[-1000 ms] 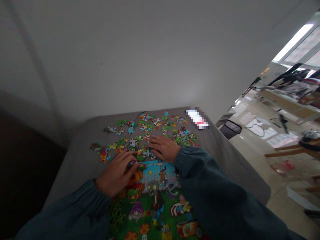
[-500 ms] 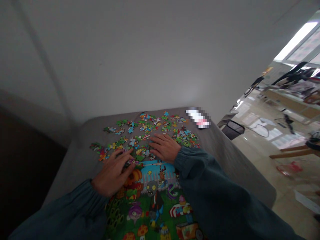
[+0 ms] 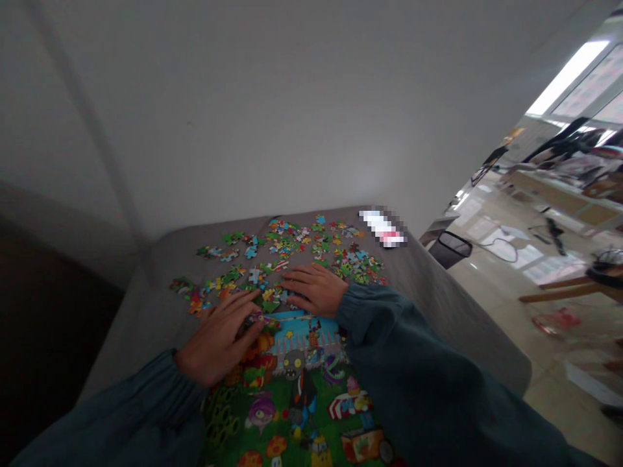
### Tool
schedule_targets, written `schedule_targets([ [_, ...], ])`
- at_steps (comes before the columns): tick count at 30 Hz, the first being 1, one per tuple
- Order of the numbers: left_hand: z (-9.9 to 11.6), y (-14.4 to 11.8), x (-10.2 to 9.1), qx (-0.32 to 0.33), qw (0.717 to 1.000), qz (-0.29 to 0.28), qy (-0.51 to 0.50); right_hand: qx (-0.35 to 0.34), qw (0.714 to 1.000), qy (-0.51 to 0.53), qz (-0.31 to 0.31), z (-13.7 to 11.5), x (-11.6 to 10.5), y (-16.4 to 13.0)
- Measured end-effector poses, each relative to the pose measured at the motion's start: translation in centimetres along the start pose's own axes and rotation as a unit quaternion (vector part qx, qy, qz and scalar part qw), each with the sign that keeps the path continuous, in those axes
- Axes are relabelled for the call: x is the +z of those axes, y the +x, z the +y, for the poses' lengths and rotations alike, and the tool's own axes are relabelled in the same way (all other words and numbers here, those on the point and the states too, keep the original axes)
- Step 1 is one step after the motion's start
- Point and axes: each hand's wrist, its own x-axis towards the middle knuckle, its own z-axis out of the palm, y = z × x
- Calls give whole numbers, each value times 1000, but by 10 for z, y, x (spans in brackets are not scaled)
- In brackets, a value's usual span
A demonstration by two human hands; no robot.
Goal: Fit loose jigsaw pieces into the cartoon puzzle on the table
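A colourful jigsaw picture [image 3: 302, 395] with cartoon plants and a grey zombie lies before me, its near part put together. My left hand [image 3: 219, 340] rests at the picture's upper left edge. Its thumb and fingers are apart, with purple and green puzzle pieces [image 3: 260, 318] showing between them. Past the blue upper edge, my right hand [image 3: 316, 290] lies palm down with its fingers stretched out to the left over loose pieces. What lies under both palms is hidden. Loose puzzle pieces [image 3: 287, 240] are spread in clusters beyond the hands.
More loose pieces [image 3: 357, 266] lie right of my right hand, and others [image 3: 195, 298] to the left. A phone with a blurred screen [image 3: 383, 228] lies at the table's back right corner. The grey tabletop [image 3: 438, 324] meets a pale wall [image 3: 292, 117]. A dark mesh bin [image 3: 450, 250] stands beyond the table.
My right hand has shifted slightly left over the pieces, its fingers still stretched out. The left hand stays at the picture's edge. The whole view has moved a little.
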Motion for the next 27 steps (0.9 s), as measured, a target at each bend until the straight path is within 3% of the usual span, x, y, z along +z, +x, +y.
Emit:
schedule_targets([
  [5, 2, -1, -2, 16, 1000, -22, 3, -52, 999, -5, -17, -4, -2, -1],
  [17, 0, 1, -3, 34, 999, -38, 8, -2, 999, -30, 35, 1, 3, 1],
  [22, 9, 5, -11, 34, 996, 33, -74, 10, 999, 8, 33, 2, 1, 0],
  [27, 16, 12, -22, -89, 956, 129, -246, 55, 998, 17, 40, 15, -22, 31],
])
